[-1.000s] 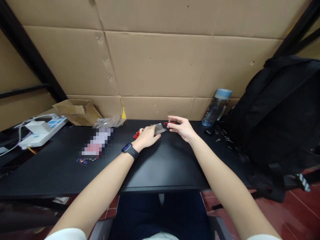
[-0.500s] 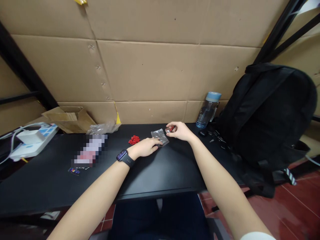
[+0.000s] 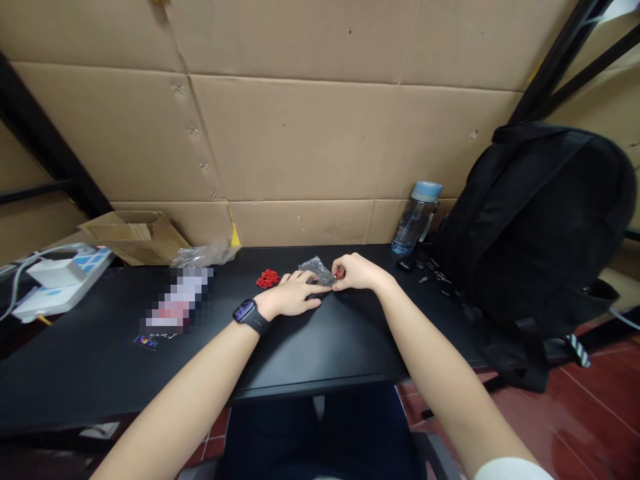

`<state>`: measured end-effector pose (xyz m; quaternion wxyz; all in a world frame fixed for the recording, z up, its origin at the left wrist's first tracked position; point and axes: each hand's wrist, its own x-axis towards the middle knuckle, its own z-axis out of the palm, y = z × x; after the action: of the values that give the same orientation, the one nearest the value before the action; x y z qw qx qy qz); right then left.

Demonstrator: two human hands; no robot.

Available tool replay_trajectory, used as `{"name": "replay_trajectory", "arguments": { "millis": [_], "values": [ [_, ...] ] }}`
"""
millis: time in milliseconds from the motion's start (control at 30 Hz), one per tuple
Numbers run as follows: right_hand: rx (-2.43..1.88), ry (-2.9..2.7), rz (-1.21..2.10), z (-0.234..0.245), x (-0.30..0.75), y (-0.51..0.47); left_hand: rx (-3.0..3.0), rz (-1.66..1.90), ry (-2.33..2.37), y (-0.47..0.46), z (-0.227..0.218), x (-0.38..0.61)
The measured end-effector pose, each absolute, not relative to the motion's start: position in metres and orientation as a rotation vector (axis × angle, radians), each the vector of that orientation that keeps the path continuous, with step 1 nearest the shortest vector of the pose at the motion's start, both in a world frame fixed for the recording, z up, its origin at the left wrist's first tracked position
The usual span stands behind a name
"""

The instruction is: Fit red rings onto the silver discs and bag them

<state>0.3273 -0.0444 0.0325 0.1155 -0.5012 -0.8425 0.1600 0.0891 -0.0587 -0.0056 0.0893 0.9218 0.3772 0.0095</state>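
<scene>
My left hand (image 3: 296, 293) lies palm down with its fingers spread, its fingertips on a small clear plastic bag (image 3: 318, 269). The bag lies flat on the black table (image 3: 320, 347). At the bag's right edge, the fingers of my right hand (image 3: 357, 272) are pinched together, with a small red piece (image 3: 339, 274) showing between them. The fingers hide most of this piece, and I cannot tell whether they also grip the bag. Left of the bag, close to my left hand, is a little heap of thin red pieces, looking like paper clips (image 3: 268, 278).
A water bottle (image 3: 416, 217), keys (image 3: 425, 275) and a black backpack (image 3: 540, 253) stand or lie at the right. On the left are a power strip (image 3: 65, 287), a brown paper bag (image 3: 137, 240), crumpled plastic (image 3: 207, 255) and a blurred-out card (image 3: 180, 300). Cardboard (image 3: 300, 147) walls the back.
My right hand has come down and slightly left, to the bag's right corner, with the red piece in it. My left fingers have spread, and the bag has shifted a little.
</scene>
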Motion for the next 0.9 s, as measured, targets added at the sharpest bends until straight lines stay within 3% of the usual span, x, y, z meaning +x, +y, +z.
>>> {"name": "replay_trajectory", "arguments": {
  "millis": [400, 633, 900],
  "values": [
    [-1.298, -2.412, 0.483, 0.024, 0.327, -0.039, 2.690, 0.004, 1.093, -0.059, -0.007, 0.092],
    [-1.215, -2.480, 0.700, 0.025, 0.327, -0.037, 2.710, 0.054, 1.052, -0.058, -0.010, 0.091],
    [-1.271, -2.391, 0.489, 0.015, 0.319, -0.036, 2.655, 0.081, 1.065, -0.059, -0.008, 0.091]
  ]
}}
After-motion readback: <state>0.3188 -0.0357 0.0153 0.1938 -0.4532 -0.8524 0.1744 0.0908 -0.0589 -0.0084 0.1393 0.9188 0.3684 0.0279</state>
